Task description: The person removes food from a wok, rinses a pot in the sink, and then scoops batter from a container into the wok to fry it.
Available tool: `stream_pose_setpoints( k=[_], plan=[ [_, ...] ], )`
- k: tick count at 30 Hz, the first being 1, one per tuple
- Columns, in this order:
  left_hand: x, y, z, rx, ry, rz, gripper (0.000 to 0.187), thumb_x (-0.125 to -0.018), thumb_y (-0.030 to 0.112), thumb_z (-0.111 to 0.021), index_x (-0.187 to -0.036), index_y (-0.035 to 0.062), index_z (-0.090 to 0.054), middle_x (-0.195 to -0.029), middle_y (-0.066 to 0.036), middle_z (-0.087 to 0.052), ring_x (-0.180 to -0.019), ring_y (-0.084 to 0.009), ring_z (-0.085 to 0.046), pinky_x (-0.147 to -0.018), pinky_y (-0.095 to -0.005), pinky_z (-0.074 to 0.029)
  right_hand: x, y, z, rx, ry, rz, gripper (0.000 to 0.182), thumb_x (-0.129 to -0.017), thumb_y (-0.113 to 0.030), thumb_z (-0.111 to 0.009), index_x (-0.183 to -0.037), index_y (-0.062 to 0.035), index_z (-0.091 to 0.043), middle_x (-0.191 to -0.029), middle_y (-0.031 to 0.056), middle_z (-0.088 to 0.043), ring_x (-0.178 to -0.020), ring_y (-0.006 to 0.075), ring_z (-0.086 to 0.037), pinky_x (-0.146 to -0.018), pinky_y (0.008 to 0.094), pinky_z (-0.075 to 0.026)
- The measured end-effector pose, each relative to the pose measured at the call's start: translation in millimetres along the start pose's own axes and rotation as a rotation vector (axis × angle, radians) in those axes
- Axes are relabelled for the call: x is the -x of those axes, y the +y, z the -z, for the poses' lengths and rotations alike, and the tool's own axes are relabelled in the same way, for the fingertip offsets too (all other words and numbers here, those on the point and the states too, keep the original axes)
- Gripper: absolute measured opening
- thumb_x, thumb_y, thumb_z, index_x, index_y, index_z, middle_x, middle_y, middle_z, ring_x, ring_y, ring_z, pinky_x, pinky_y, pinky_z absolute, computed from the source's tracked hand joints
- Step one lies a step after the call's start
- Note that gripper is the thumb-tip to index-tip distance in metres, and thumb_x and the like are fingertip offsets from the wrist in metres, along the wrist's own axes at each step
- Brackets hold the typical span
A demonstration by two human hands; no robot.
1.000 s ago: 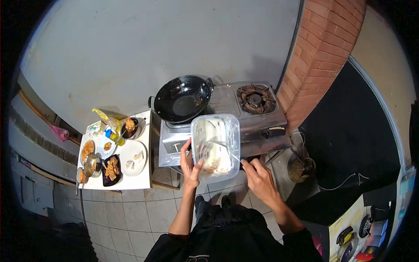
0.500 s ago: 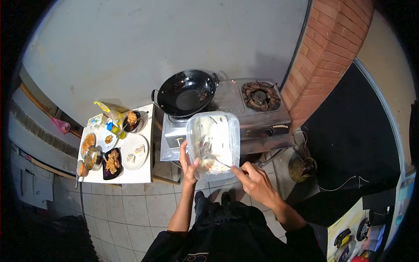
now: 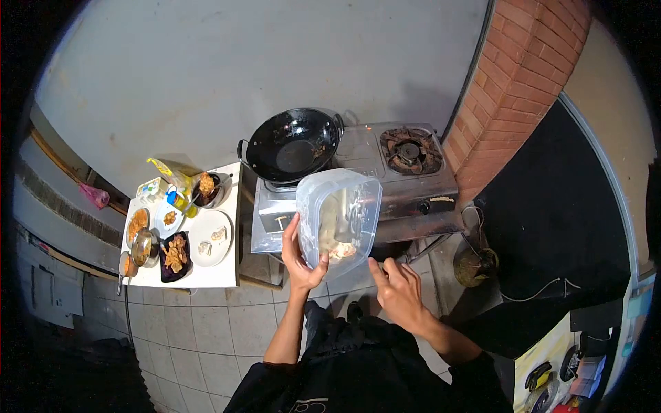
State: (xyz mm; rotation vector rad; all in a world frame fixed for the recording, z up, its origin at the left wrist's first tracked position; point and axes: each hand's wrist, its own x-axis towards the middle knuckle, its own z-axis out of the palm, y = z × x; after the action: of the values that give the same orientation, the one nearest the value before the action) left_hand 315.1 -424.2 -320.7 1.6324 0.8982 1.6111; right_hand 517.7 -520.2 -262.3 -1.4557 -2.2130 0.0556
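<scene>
My left hand [image 3: 303, 265] grips the left side of a clear plastic container [image 3: 337, 220], its thumb over the lower left rim. The container is tilted, with white residue on its walls and a small pale, orange-flecked heap [image 3: 340, 250] at the bottom. Close to the container's lower right corner is my right hand [image 3: 399, 289], fingers curled; what it holds cannot be made out. Behind the container, a black wok [image 3: 292, 148] with two handles stands on the stove.
The steel stove [image 3: 413, 224] has a bare burner [image 3: 410, 153] on the right. A white table [image 3: 213, 275] at the left bears a white plate [image 3: 212, 256], a dark dish of fried food [image 3: 175, 256], a pot [image 3: 208, 190] and bottles. A brick pillar [image 3: 513, 89] rises at the right.
The container has tilted to the side, and the food has gathered in a heap at its bottom. The spoon seen in my right hand before no longer shows clearly.
</scene>
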Motion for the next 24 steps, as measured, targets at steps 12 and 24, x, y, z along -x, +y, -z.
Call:
stream_pose_setpoints(
  k=[12, 24],
  plan=[
    [-1, -8, 10, 0.148, 0.073, 0.096, 0.085, -0.078, 0.028, -0.071, -0.144, -0.0034, -0.027, -0.136, -0.024, -0.044, -0.127, -0.0320, -0.046, -0.108, -0.0423, -0.033, -10, 11, 10, -0.106, 0.038, -0.010, 0.047, -0.069, 0.008, -0.062, -0.116, 0.0056, -0.062, -0.083, 0.0128, -0.051, -0.070, 0.0268, -0.055, -0.063, 0.0384, -0.047],
    [-4, -10, 24, 0.111, 0.025, 0.160, 0.089, -0.075, 0.038, -0.068, -0.142, -0.0067, -0.031, -0.140, -0.022, -0.039, -0.126, -0.0333, -0.046, -0.106, -0.0435, -0.035, -22, 6, 5, -0.178, 0.045, 0.015, 0.041, -0.072, 0.007, -0.064, -0.113, 0.0000, -0.067, -0.076, 0.0105, -0.046, -0.065, 0.0261, -0.053, -0.058, 0.0374, -0.045]
  ],
)
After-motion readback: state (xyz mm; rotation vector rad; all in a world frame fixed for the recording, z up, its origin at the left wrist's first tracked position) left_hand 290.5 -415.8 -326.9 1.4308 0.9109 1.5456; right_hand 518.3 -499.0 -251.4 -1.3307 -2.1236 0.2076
